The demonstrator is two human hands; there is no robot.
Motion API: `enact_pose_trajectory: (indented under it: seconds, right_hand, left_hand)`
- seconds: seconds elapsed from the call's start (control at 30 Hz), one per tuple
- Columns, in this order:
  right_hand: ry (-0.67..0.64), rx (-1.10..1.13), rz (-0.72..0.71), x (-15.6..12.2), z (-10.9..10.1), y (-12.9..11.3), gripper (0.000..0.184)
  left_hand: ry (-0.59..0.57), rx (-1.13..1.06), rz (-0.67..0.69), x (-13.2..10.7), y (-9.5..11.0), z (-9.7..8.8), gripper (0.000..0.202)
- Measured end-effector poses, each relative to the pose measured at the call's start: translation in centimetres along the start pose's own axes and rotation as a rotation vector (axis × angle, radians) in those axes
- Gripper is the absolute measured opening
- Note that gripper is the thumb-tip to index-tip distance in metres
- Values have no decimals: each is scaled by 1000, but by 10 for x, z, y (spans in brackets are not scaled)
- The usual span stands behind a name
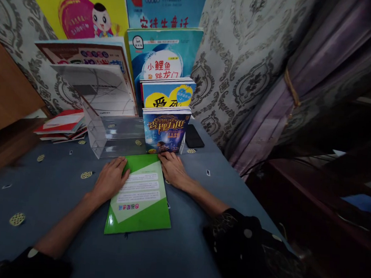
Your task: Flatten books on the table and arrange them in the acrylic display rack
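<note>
A green book with a white text panel lies flat on the blue tablecloth in front of me. My left hand rests on its left edge with the fingers laid flat and apart. My right hand lies at the book's upper right corner, fingers stretched toward the base of a dark blue book. That book stands upright at the front of a row of upright books in a clear acrylic stand.
A black phone lies right of the standing books. A stack of red-covered books sits at the left. Large picture books lean on the patterned wall. A purple curtain and dark furniture stand at the right.
</note>
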State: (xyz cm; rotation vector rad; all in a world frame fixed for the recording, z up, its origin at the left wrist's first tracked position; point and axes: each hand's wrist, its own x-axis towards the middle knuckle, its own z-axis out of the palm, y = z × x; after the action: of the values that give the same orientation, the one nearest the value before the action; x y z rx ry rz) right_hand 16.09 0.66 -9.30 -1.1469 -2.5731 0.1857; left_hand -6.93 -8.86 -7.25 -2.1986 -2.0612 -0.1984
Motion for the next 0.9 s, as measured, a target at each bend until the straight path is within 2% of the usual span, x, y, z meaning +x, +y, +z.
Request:
enact_pose_trajectory:
  seconds: [0.27,0.43,0.63,0.9]
  right_hand:
    - [-23,-1,13,-1,-5,-3,39]
    - [-11,5,5,0,-4,-1,40]
    - [23,42,-2,0,-1,2,38]
    - [121,219,6,4,7,15,45]
  left_hand:
    - [19,-48,113,15,12,4,42]
    - [35,-55,235,34,36,8,42]
    - [25,-54,317,53,61,10,41]
    - [0,-114,353,59,60,12,44]
